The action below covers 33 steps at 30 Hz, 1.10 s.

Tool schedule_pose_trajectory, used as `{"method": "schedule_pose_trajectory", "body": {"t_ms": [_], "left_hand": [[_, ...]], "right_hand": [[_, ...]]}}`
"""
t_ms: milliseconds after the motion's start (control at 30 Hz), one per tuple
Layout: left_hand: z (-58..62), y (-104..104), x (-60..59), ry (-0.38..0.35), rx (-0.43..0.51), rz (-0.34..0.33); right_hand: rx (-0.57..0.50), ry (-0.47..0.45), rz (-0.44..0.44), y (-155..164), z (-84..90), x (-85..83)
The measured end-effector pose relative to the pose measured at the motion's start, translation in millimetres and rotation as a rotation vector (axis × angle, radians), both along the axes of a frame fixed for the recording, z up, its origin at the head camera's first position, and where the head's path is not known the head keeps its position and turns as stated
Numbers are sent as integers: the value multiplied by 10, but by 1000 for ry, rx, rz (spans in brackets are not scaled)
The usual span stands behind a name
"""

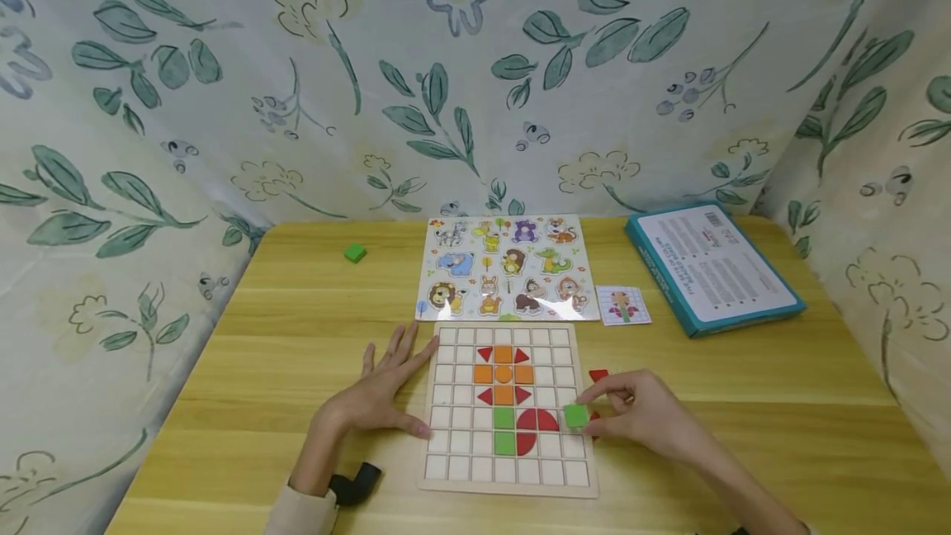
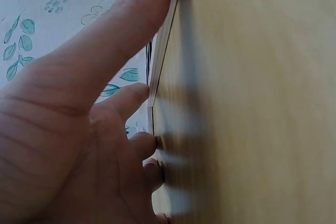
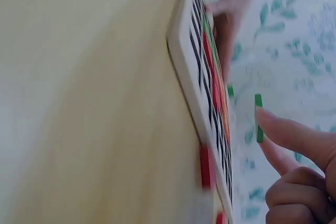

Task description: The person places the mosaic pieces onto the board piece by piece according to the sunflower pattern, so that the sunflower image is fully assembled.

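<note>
My right hand [image 1: 642, 415] pinches a green square tile [image 1: 575, 416] between thumb and forefinger, above the right edge of the wooden grid board [image 1: 461, 469]. In the right wrist view the same tile [image 3: 259, 118] appears edge-on, raised off the board. With fingers spread, my left hand [image 1: 379, 395] rests at the board's left edge, thumb and forefinger touching it. Set in the grid are orange squares round an orange disc [image 1: 503, 373], red triangles [image 1: 485, 395], two green squares [image 1: 504, 418] in a column, and red quarter-round pieces [image 1: 547, 419] beside them.
Red pieces [image 1: 598, 375] lie right of the board, partly behind the right hand. Behind it are an animal picture board [image 1: 505, 271] and a small pattern card [image 1: 623, 305]. A teal box [image 1: 713, 267] stands at back right, a loose green tile [image 1: 355, 253] at back left.
</note>
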<state>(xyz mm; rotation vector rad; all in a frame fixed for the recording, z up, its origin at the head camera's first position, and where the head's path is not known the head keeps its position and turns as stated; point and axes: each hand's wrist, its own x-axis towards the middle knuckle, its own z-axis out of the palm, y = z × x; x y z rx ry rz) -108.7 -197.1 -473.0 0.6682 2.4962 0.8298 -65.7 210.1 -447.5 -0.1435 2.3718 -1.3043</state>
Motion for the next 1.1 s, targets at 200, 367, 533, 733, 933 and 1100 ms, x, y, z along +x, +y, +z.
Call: {"method": "schedule_pose_trajectory", "body": {"t_ms": [200, 367, 533, 733, 933, 1100], "left_hand": [[-14, 8, 0, -9, 5, -2], [-20, 14, -3, -2, 0, -3], [-7, 15, 0, -7, -2, 4], [15, 5, 9, -17, 1, 10], [14, 2, 12, -15, 0, 8], [-5, 2, 8, -9, 2, 11]], "right_hand": [[-64, -12, 95, -430, -68, 142], [-94, -46, 124, -636, -132, 213], [-76, 18, 166, -749, -178, 254], [-43, 72, 176, -831, -214, 282], [12, 98, 173, -880, -218, 298], [-18, 91, 194, -870, -223, 289]]}}
